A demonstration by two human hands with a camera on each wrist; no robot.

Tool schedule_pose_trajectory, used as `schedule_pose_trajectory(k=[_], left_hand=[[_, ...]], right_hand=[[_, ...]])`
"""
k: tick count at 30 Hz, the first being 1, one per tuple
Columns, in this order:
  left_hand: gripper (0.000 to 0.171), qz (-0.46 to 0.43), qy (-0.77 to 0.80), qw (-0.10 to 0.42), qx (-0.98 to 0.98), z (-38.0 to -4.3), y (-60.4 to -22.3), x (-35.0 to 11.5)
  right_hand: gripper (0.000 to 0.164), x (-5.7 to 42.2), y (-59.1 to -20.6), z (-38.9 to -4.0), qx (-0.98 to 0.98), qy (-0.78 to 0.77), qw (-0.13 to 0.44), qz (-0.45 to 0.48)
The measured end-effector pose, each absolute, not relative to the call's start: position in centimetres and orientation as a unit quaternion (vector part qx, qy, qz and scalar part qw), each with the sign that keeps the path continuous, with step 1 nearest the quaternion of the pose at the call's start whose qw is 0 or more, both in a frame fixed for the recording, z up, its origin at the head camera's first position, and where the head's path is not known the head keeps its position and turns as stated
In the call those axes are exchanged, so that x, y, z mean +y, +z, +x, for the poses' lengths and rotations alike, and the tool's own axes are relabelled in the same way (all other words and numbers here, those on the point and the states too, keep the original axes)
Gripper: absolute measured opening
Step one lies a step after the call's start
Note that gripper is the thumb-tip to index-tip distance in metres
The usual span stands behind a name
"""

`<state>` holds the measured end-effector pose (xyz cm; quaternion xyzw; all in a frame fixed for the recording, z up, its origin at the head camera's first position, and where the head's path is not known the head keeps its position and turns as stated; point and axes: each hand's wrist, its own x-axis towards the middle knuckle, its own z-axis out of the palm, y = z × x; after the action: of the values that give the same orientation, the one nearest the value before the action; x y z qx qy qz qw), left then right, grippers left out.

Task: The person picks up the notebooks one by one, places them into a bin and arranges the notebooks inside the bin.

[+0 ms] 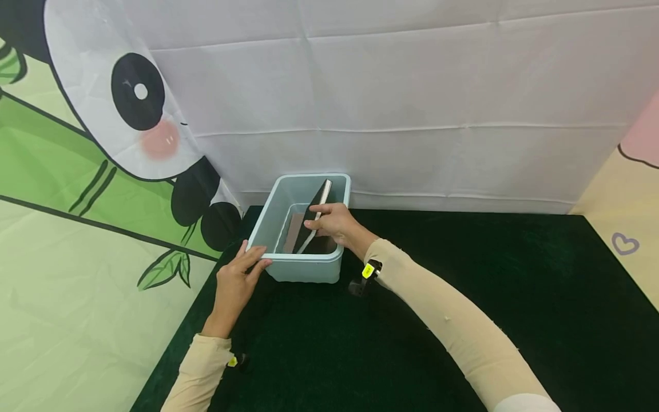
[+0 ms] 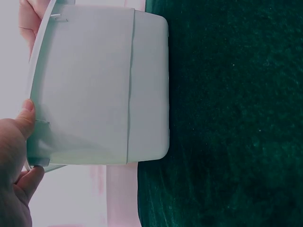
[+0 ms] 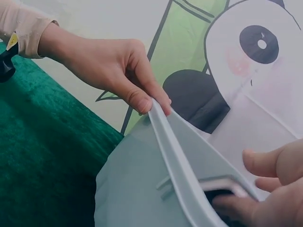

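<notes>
A pale blue plastic bin (image 1: pixel 304 268) stands on the dark green cloth against the wall. My left hand (image 1: pixel 237 289) grips its near left rim corner; in the left wrist view the thumb (image 2: pixel 28 106) lies on the outer wall. Reaching over the bin's right side, my right hand (image 1: pixel 337 223) holds the pale edge of a thin, dark-covered book (image 1: pixel 307 226), which is tilted inside. Its thumb lies on the dark face while the index finger extends past the edge; the other fingertips are partly hidden. Beside the book is a flat greyish-brown item (image 1: pixel 292 233) in the bin.
Dark green cloth (image 1: pixel 463 274) covers the table, stretching far to the right of the bin. Behind hangs a creased white sheet (image 1: pixel 412 103), with a panda-printed sheet (image 1: pixel 128 143) at the left. The right wrist wears a black strap device (image 1: pixel 368 274).
</notes>
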<state>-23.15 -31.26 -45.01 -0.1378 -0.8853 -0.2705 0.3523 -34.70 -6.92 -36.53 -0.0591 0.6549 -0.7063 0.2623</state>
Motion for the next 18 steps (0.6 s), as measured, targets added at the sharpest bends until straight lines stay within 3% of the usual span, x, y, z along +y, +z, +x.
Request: schedule_pose_trajectory(k=[9, 18], left_hand=[[0.036, -0.143, -0.268, 0.357, -0.883, -23.4, -44.8, -31.4], [0.036, -0.143, -0.269, 0.354, -0.884, -23.5, -44.8, -31.4]], right_hand=[[0.044, -5.2, -35.1, -34.2, 0.722, -0.636, 0.261, -0.078], [0.041, -1.5, -34.8, -33.4, 0.659, -0.709, 0.232, -0.099]])
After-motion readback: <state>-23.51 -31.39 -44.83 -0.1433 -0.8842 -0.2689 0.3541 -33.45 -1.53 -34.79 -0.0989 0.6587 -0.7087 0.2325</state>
